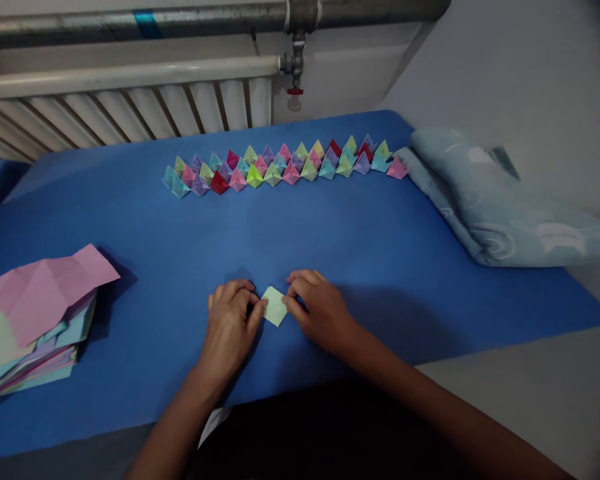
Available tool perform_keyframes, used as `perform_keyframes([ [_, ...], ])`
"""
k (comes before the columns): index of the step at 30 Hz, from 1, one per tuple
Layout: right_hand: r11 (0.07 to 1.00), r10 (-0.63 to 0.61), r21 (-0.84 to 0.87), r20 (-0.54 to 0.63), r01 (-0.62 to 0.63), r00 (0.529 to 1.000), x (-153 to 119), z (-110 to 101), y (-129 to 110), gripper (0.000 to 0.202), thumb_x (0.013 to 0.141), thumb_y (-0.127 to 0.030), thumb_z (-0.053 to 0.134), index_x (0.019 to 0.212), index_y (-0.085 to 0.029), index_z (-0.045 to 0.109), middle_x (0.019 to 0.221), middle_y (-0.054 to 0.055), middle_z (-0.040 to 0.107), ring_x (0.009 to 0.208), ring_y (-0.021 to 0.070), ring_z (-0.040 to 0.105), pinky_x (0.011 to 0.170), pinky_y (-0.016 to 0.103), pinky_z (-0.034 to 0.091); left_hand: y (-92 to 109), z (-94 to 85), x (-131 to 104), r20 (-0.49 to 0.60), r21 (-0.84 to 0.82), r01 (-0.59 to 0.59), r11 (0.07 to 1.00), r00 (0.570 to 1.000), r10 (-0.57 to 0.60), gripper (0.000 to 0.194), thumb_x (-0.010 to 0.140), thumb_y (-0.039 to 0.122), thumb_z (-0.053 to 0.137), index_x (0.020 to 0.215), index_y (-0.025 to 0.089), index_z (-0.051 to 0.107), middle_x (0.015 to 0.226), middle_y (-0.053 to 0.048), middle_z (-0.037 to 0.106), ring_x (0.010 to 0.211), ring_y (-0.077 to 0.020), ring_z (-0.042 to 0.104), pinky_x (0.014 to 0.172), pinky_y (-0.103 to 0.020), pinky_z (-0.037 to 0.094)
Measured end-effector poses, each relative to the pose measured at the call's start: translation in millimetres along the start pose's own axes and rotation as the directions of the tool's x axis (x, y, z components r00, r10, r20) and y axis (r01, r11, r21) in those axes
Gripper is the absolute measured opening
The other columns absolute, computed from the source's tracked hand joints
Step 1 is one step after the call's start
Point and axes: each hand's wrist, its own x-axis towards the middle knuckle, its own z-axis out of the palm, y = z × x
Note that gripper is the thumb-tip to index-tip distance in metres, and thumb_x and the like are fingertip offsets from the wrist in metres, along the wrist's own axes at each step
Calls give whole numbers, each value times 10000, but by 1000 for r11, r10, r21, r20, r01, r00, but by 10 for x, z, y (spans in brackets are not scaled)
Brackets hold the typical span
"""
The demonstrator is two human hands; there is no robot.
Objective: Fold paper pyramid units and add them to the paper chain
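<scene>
A small pale green folded paper square [275,307] lies with one corner toward me, between my two hands. My left hand [231,312] has its thumb and fingers closed at the left corner of the paper. On the other side, my right hand [316,305] pinches the right corner, thumb in front and fingers curled. Toward the back of the blue surface stand rows of small folded paper shapes [290,175] in pink, green, blue, purple and red.
At the left is a stack of coloured paper sheets [35,363], topped by a creased pink sheet [50,287]. A folded light blue blanket [510,207] sits at the right. Behind the blue surface [180,247] run a white radiator [130,110] and a metal pipe [205,25].
</scene>
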Motion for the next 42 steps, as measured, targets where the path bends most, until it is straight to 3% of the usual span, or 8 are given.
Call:
perform_keyframes([
  [17, 999, 25, -46, -71, -28, 997, -38, 18, 27, 66, 848, -237, 625, 796, -204, 602, 1157, 59, 649, 1053, 252, 523, 857, 400, 323, -44, -61, -66, -32, 150, 14, 989, 999, -9, 121, 877, 327, 600, 872, 208, 625, 1101, -98, 628, 979, -288, 542, 783, -439, 411],
  [20, 997, 23, -65, -79, -28, 997, -43, 29, 35, 49, 848, -237, 629, 816, -206, 607, 1189, 61, 636, 1070, 251, 514, 862, 396, 317, 9, -53, -58, -28, 231, -144, 962, 988, 155, 164, 907, 206, 539, 1014, 232, 660, 1092, -101, 637, 985, -276, 537, 790, -428, 404],
  [23, 997, 22, -78, -69, -27, 997, -45, 26, 41, 60, 860, -262, 618, 834, -207, 614, 1218, 67, 625, 1099, 255, 500, 871, 398, 313, 66, -39, -59, 73, 216, -386, 897, 923, 379, 286, 913, 97, 462, 1077, 216, 664, 1056, -96, 668, 980, -251, 554, 802, -409, 405],
  [26, 996, 21, -91, -55, -26, 998, -49, 17, 54, 91, 863, -304, 614, 863, -214, 625, 1253, 64, 607, 1144, 273, 469, 885, 408, 308, 105, -40, -83, 122, 229, -467, 854, 884, 451, 290, 917, 94, 444, 1120, 155, 642, 1059, -106, 684, 922, -232, 581, 800, -405, 404],
  [29, 994, 25, -101, -38, -28, 999, -67, 1, 77, 108, 861, -320, 609, 901, -223, 635, 1284, 56, 591, 1170, 293, 450, 899, 427, 308, 153, -83, -72, 147, 276, -454, 847, 891, 430, 286, 921, 98, 428, 1102, 146, 643, 1039, -97, 692, 855, -208, 593, 820, -409, 388],
  [32, 995, 36, -93, -52, -40, 998, -100, -20, 118, 121, 844, -307, 616, 936, -232, 641, 1301, 57, 585, 1173, 302, 453, 910, 440, 313, 220, -167, 69, 286, 272, -415, 868, 897, 339, 244, 925, 160, 436, 931, 169, 680, 890, -57, 692, 794, -194, 597, 831, -409, 377],
  [36, 997, 63, -40, -131, -69, 989, -143, -34, 188, 175, 810, -269, 624, 981, -235, 633, 1265, 61, 613, 1136, 279, 496, 902, 420, 336, 264, -253, 451, 561, 164, -365, 917, 799, 217, 264, 912, 192, 421, 863, 168, 678, 978, -69, 660, 802, -179, 603, 760, -344, 396],
  [42, 998, 55, -12, -187, -58, 981, -155, -19, 249, 187, 800, -285, 619, 979, -232, 629, 1231, 64, 633, 1113, 279, 520, 883, 419, 350, 262, -250, 882, 702, 140, -230, 963, 709, 67, 237, 733, 106, 555, 929, 192, 657, 863, -19, 674, 741, -163, 593, 670, -275, 378],
])
